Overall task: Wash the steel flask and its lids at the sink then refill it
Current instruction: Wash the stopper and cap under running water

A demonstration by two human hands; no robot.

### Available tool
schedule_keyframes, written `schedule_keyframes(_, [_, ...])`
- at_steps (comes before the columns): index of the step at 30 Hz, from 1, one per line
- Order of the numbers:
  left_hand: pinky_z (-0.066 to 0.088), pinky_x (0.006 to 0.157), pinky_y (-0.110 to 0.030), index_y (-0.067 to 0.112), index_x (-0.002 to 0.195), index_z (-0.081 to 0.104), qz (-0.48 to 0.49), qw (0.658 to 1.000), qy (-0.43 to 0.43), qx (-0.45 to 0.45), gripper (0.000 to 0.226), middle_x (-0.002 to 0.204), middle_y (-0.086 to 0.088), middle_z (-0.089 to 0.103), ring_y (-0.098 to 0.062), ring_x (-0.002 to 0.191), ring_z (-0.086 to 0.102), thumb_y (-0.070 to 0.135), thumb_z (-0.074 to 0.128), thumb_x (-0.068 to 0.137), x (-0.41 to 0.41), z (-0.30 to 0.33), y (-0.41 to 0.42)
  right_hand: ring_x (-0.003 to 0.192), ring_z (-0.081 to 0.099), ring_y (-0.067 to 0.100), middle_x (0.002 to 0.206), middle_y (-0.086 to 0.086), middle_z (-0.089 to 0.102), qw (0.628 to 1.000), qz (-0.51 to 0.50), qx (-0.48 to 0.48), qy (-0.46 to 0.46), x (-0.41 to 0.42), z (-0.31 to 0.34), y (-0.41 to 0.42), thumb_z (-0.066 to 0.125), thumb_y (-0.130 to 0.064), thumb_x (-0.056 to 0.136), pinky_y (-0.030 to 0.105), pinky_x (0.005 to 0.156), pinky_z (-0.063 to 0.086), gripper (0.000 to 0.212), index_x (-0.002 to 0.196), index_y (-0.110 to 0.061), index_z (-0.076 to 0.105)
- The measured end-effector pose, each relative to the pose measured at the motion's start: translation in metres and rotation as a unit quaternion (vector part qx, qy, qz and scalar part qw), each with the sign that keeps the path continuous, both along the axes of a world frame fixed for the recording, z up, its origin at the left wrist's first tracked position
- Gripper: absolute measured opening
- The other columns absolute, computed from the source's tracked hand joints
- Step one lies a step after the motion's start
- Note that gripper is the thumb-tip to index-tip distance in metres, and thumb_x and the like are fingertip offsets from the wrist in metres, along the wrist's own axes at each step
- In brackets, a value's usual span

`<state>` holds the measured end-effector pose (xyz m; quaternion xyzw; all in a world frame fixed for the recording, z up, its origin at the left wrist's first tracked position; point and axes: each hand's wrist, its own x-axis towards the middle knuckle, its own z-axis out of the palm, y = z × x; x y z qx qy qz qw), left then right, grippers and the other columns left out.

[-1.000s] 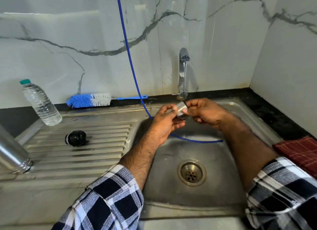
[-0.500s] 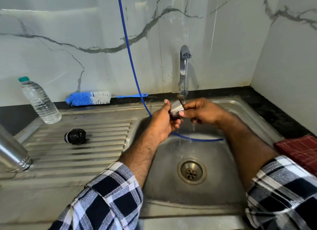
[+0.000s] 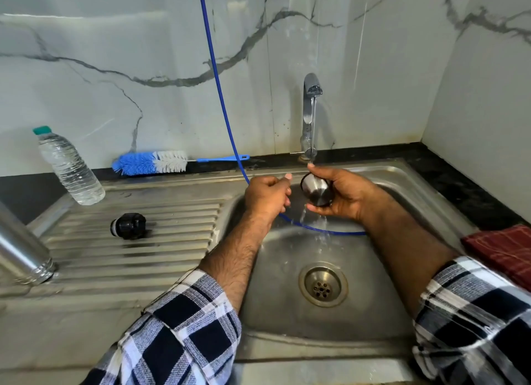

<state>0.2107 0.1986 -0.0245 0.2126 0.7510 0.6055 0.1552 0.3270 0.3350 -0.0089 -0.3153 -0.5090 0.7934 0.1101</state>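
Head view: right hand [image 3: 344, 196] holds the steel cup lid [image 3: 316, 191] under the tap [image 3: 311, 108], grip clamped round it, fingers and thumb curled on its sides, rim tilted toward the running stream. Water spills off it into the sink [image 3: 402, 321] basin. Left hand [image 3: 265, 196] sits just beside the lid, fingers curled, nothing visible in it, apart from the lid.

Progress, as a judgement: early to middle. Steel lid being rinsed now. Black inner cap [image 3: 128, 226] lies on its side on the ribbed drainboard; whether it is washed I cannot tell. Steel flask [image 3: 23, 255] stands at the far left edge of the drainboard, only partly in frame. Refill not yet started; plastic water bottle [image 3: 70, 167] stands capped at the back left.

Materials: lid is brushed steel, tapered cup shape, wet and likely slippery. Cap is matte black plastic, ridged. Bottle brush [image 3: 150, 162] has blue and white bristles and a thin blue handle. Blue hose [image 3: 221, 97] hangs into the basin. Red checked cloth [image 3: 505, 252] lies on the bench at right.
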Motion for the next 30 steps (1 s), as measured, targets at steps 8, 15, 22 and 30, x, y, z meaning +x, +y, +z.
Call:
schedule_keyframes(8, [0.037, 0.038, -0.016, 0.010, 0.081, 0.073, 0.009, 0.999, -0.015, -0.051, 0.033, 0.067, -0.007, 0.074, -0.015, 0.046, 0.062, 0.038, 0.073, 0.100, -0.008, -0.010, 0.000, 0.090, 0.076, 0.025, 0.103, 0.010, 0.075, 0.826, 0.172, 0.448, -0.297, -0.019, -0.002, -0.019, 0.101, -0.033, 0.066, 0.040, 0.075, 0.068, 0.062, 0.114, -0.014, 0.068])
schedule_keyframes(15, [0.050, 0.047, -0.026, 0.015, 0.082, 0.071, -0.047, 0.997, -0.015, -0.063, 0.026, 0.074, -0.007, 0.077, -0.017, 0.059, 0.072, 0.035, 0.076, 0.098, -0.002, -0.016, 0.004, 0.088, 0.068, 0.014, 0.113, 0.001, 0.069, 0.818, 0.111, 0.505, -0.251, 0.000, 0.009, -0.010, 0.099, -0.027, 0.070, 0.022, 0.054, 0.054, 0.060, 0.121, -0.028, 0.068])
schedule_keyframes(22, [0.054, 0.051, -0.028, 0.013, 0.082, 0.071, -0.045, 0.998, -0.023, -0.044, 0.026, 0.076, -0.012, 0.078, -0.020, 0.061, 0.072, 0.033, 0.076, 0.098, 0.004, -0.014, 0.006, 0.093, 0.070, 0.022, 0.114, 0.005, 0.072, 0.805, 0.029, 0.550, -0.219, 0.022, 0.017, 0.002, 0.094, -0.008, 0.071, 0.033, 0.077, 0.059, 0.065, 0.129, -0.027, 0.070])
schedule_keyframes(30, [0.054, 0.050, -0.020, 0.006, 0.091, 0.077, -0.068, 0.997, -0.014, 0.031, 0.005, 0.078, -0.008, 0.078, -0.014, 0.060, 0.070, 0.009, 0.081, 0.091, 0.005, -0.005, 0.003, 0.095, 0.068, 0.021, 0.110, 0.001, 0.070, 0.787, -0.102, 0.587, -0.161, 0.038, 0.021, -0.006, 0.100, -0.015, 0.058, 0.033, 0.082, 0.059, 0.070, 0.117, -0.029, 0.066])
